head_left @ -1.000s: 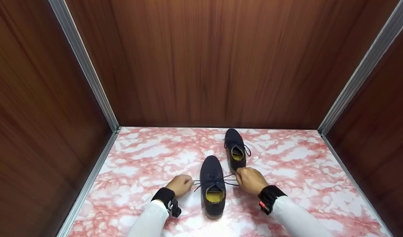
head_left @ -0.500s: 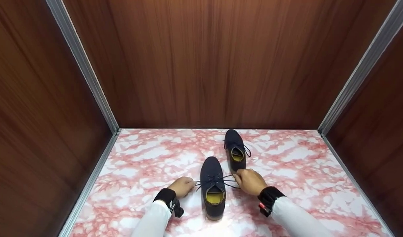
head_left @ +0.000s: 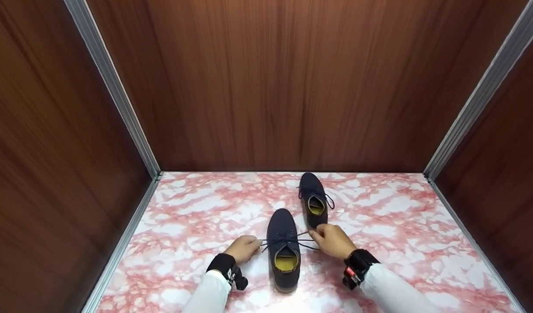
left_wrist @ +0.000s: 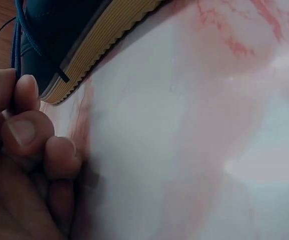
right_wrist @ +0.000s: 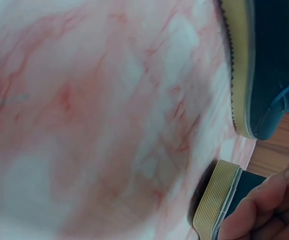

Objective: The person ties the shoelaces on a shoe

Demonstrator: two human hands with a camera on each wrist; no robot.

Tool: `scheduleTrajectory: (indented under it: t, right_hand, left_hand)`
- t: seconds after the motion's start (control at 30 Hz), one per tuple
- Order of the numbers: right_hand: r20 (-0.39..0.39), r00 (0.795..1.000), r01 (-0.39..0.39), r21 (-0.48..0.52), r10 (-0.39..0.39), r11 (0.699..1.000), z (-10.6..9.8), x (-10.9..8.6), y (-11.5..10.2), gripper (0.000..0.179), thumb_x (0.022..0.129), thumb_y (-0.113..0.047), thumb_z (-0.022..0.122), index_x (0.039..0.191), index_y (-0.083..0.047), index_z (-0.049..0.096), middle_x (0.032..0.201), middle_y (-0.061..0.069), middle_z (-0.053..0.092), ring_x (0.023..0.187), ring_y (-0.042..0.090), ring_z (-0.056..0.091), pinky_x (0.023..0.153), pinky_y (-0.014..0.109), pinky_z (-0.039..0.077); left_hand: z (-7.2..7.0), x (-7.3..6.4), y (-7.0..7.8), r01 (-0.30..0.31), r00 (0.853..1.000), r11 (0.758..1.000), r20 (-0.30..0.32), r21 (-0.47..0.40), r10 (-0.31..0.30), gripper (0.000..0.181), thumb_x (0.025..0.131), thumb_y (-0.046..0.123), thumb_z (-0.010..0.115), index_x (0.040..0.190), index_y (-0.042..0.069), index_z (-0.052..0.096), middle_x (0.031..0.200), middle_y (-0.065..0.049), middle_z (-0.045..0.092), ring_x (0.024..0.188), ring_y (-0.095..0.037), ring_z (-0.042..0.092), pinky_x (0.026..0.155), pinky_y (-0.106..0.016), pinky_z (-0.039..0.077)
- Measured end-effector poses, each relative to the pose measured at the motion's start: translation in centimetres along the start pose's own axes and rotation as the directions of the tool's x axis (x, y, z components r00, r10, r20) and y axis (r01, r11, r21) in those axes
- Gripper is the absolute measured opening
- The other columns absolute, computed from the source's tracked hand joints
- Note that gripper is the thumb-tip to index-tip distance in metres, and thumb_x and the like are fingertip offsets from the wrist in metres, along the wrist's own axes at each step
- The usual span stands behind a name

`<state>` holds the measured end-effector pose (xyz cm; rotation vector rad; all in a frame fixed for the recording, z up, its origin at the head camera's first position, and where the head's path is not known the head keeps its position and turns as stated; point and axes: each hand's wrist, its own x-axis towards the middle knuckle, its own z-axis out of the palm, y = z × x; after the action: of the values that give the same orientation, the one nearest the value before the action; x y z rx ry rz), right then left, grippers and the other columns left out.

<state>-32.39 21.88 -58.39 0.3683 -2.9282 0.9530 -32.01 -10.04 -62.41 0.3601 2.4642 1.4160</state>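
Note:
A dark navy shoe [head_left: 282, 224] with a yellow insole stands on the table between my hands, toe pointing away. To its left, my left hand [head_left: 243, 248] pinches a shoelace [left_wrist: 18, 47] between thumb and forefinger, as the left wrist view shows. My right hand [head_left: 334, 241], on the other side, pinches lace drawn out to the right; its fingertips are hidden in the head view. The laces stretch nearly level across the shoe, with a loose end hanging near the left hand. Just beyond the right hand is a second navy shoe [head_left: 310, 184] with its laces tied in a bow.
The table [head_left: 196, 204] has a red and white marbled top. Brown wood-grain panels [head_left: 266, 87] enclose it at the back and both sides, joined by grey metal strips [head_left: 118, 87] at the corners.
My left hand has shifted slightly right, closer to the near shoe. The right hand keeps about the same place, still pinching lace. The whole head view has drifted slightly.

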Motion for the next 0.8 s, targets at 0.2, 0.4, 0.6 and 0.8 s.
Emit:
scheduleTrajectory:
  t: [0.2, 0.4, 0.6, 0.8]
  right_hand:
    - [-0.015, 0.999, -0.046, 0.094, 0.047, 0.995, -0.2, 0.0, 0.0, 0.046, 0.101, -0.032, 0.068, 0.063, -0.021, 0.046, 0.059, -0.009, 0.039, 0.056, 0.009, 0.04, 0.056, 0.024, 0.031]
    - [-0.068, 0.983, -0.151, 0.241, 0.172, 0.959, -0.4, -0.3, -0.7, 0.04, 0.099, -0.034, 0.071, 0.068, -0.016, 0.052, 0.062, -0.006, 0.046, 0.06, 0.012, 0.048, 0.057, 0.025, 0.037]
    - [-0.086, 0.966, -0.187, 0.422, 0.245, 0.887, -0.2, -0.9, -1.7, 0.042, 0.097, -0.033, 0.073, 0.068, -0.014, 0.048, 0.059, -0.006, 0.044, 0.057, 0.011, 0.045, 0.053, 0.024, 0.035]
    - [0.061, 0.972, -0.222, 0.557, 0.227, 0.8, 0.3, -1.5, -2.4, 0.039, 0.101, -0.032, 0.068, 0.071, -0.012, 0.053, 0.056, -0.004, 0.052, 0.049, 0.011, 0.051, 0.048, 0.023, 0.041]
  left_hand:
    - [0.0, 0.1, -0.1, -0.018, 0.999, 1.0, -0.035, -0.01, 0.018, 0.041, 0.106, 0.03, 0.057, 0.073, 0.004, 0.059, 0.064, 0.009, 0.049, 0.054, -0.008, 0.043, 0.053, -0.021, 0.036]
    - [-0.3, -0.2, 0.0, 0.034, 0.998, 0.996, -0.052, -0.078, -0.038, 0.047, 0.104, 0.04, 0.059, 0.064, 0.019, 0.049, 0.054, 0.008, 0.049, 0.048, -0.008, 0.043, 0.051, -0.022, 0.037]
    - [-0.1, -0.9, 0.4, 0.038, 0.993, 0.991, -0.108, -0.126, -0.052, 0.046, 0.103, 0.041, 0.061, 0.066, 0.016, 0.05, 0.057, 0.004, 0.052, 0.053, -0.012, 0.048, 0.055, -0.024, 0.039]
    - [0.8, -1.7, 1.5, 0.027, 0.996, 0.975, -0.079, -0.22, -0.046, 0.04, 0.101, 0.039, 0.066, 0.087, 0.002, 0.063, 0.073, -0.003, 0.06, 0.068, -0.019, 0.06, 0.068, -0.03, 0.053]
